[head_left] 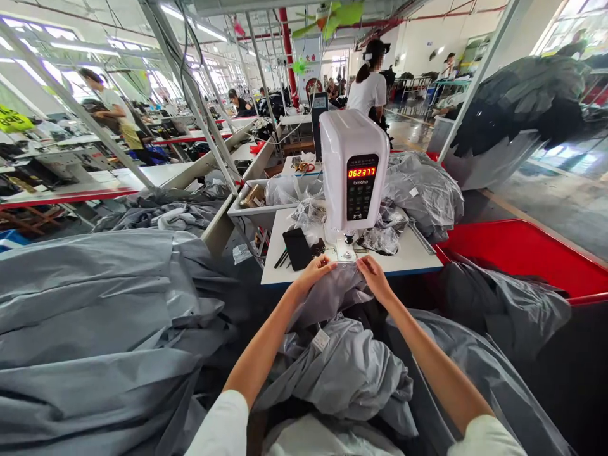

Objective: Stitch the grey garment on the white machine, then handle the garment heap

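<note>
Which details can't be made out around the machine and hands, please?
In the head view:
Palms of left hand and right hand: turned away.
Edge of the gray cloth: too small.
Key labels on the white machine: too small.
Left end of cloth pile: cut off by picture edge.
Right end of red bin: likewise.

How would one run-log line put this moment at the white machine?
left hand: on grey cloth | right hand: on same cloth | white machine: display lit, cloth edge at its plate | black phone: on table
</note>
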Demonstrator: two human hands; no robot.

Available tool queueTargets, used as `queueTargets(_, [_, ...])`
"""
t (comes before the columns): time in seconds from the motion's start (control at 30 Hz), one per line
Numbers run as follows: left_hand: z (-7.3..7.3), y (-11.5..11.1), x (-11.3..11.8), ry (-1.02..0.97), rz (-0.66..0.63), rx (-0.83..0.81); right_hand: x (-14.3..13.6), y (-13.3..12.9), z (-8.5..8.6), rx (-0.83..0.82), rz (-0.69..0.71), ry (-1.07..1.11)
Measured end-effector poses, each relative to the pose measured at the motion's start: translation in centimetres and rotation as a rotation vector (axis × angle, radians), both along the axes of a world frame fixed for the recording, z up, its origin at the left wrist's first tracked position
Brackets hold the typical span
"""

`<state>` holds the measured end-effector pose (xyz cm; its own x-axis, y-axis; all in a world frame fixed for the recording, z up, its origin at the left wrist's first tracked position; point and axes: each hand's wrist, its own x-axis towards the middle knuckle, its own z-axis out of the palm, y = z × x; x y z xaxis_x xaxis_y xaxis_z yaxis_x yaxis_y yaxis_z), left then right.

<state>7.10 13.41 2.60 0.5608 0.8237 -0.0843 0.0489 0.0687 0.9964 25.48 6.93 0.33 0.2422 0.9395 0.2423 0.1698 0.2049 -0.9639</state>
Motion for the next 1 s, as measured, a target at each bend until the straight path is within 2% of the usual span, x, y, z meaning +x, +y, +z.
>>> queueTargets(0.17, [4.4, -6.6, -3.4, -0.155, -0.077, -0.330, -2.6, -6.8, 4.7, -0.148, 0.195, 0.112])
queueTargets(0.3, [7.2, -11.1, -5.6, -0.232, -0.134, -0.438, -3.9, -11.5, 8.1, -0.315, 0.423, 0.133])
queueTargets(0.4, [8.1, -12.8, -6.0, -0.246, -0.132, -0.487, -4.4, -13.1, 9.2, -0.365, 0.517, 0.163])
queueTargets(0.53, [8.2, -13.6, -6.0, -0.274, -0.136, -0.523, -4.8, -13.6, 9.3, -0.380, 0.461, 0.189])
queueTargets(0.67, [8.3, -13.5, -6.1, -0.154, -0.170, -0.440, -5.0, -13.7, 9.7, -0.309, 0.357, 0.105])
queueTargets(0.8, [8.9, -13.5, -6.3, 0.094, -0.309, -0.176, -4.8, -13.8, 10.4, -0.238, 0.303, -0.034])
queueTargets(0.9, [9.1, -13.6, -6.5, 0.189, -0.328, -0.009, -4.1, -13.7, 10.5, -0.279, 0.368, -0.015])
queueTargets(1.0, [9.2, -13.8, -6.7, 0.237, -0.307, 0.075, -3.6, -13.6, 10.3, -0.343, 0.493, 0.025])
